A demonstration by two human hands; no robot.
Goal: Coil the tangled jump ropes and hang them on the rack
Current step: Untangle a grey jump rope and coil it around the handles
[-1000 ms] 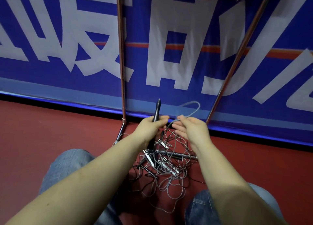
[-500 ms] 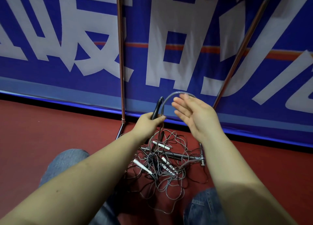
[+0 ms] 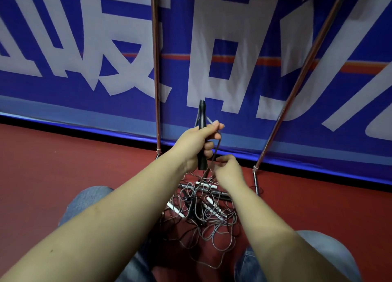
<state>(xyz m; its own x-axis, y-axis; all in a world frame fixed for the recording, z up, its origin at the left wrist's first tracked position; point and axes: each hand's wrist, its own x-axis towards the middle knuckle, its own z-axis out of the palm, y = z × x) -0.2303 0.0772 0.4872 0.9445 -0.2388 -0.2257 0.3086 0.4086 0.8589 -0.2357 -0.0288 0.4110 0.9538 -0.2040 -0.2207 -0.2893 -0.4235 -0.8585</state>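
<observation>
- Since half a second ago, I note the right hand [image 3: 228, 169] has dropped from beside the handle [image 3: 202, 133] to below the left hand [image 3: 196, 147]; the left has lifted the handle higher.
- Left hand: clenched round the black handle, held upright, cord [image 3: 215, 152] pinned under its thumb.
- Right hand: fingers curled at the cord just below the left hand; I cannot tell whether they pinch it.
- Ropes [image 3: 203, 216]: tangled grey heap with white and black handles on the floor [image 3: 63, 165], between my knees [image 3: 84, 201], over the rack's base bar.
- Rack [image 3: 156, 69]: two thin metal uprights rising from the floor; the right one leans.
- Floor: dark red, matte.
- Behind: blue banner [image 3: 233, 48] with large white characters and an orange stripe, black strip along its foot.
</observation>
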